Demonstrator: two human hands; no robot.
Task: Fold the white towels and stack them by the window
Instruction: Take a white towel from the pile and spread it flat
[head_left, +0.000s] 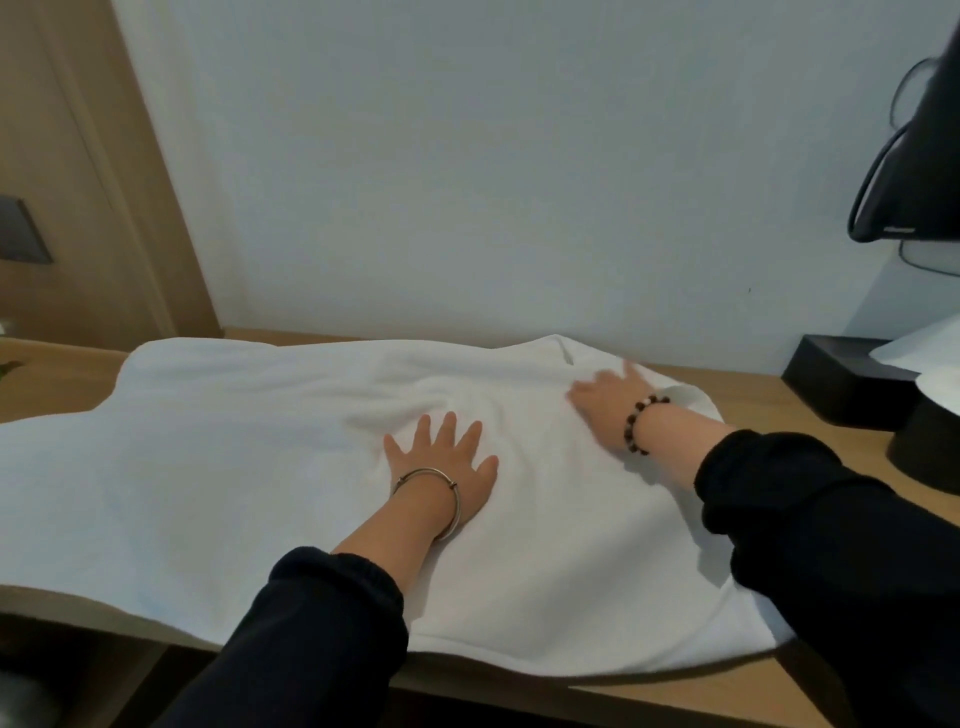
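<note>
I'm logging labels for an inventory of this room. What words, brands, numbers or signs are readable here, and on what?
No text is readable in this view.
On the black device with cords, upper right: a faint pale mark near its lower edge, too blurred to read.
On the white terry towel, the black rectangular box and the dark wall plate: no lettering visible.

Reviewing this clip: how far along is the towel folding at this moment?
Early. Done: one white towel lies spread on the wooden desk. In hand: the left hand presses flat on it; the right hand, blurred, lies open near its far right corner. Left: the folds and the stacking; no folded stack or window shows.
</note>
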